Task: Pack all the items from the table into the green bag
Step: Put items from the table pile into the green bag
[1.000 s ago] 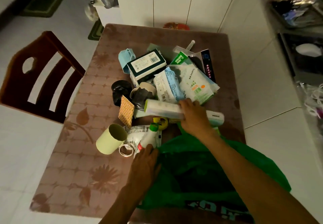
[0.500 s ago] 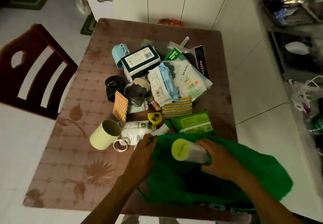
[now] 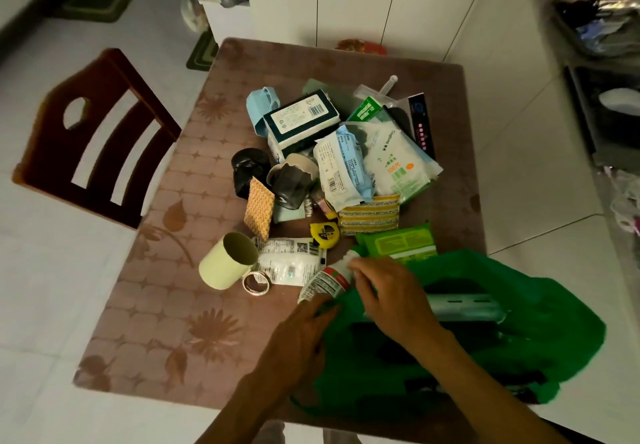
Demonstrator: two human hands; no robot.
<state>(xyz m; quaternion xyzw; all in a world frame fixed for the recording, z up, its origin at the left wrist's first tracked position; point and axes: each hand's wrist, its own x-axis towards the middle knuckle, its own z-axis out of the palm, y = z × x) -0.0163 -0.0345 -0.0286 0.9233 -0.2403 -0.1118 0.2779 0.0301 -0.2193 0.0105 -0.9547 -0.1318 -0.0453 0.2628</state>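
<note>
The green bag (image 3: 540,332) lies open at the table's near right corner, and a pale tube-shaped pack (image 3: 464,306) rests inside its mouth. My left hand (image 3: 298,336) pinches the bag's left rim. My right hand (image 3: 391,294) reaches over the rim with its fingertips closed on the top of a small white bottle with a red label (image 3: 327,281), which lies beside the bag. A heap of items fills the table's middle: a green wipes pack (image 3: 398,241), a yellow tape measure (image 3: 323,234), a pale cup on its side (image 3: 228,260), a dark box (image 3: 299,118).
The brown patterned table (image 3: 149,322) has a dark wooden chair (image 3: 93,132) at its left side. White cabinets stand behind it, and a cluttered counter (image 3: 602,28) runs along the right. A tape ring (image 3: 256,282) and a striped sponge (image 3: 369,215) lie in the heap.
My right hand carried the pale tube-shaped pack from the heap into the bag, let it go, and now grips the small white bottle. My left hand stays on the bag's rim.
</note>
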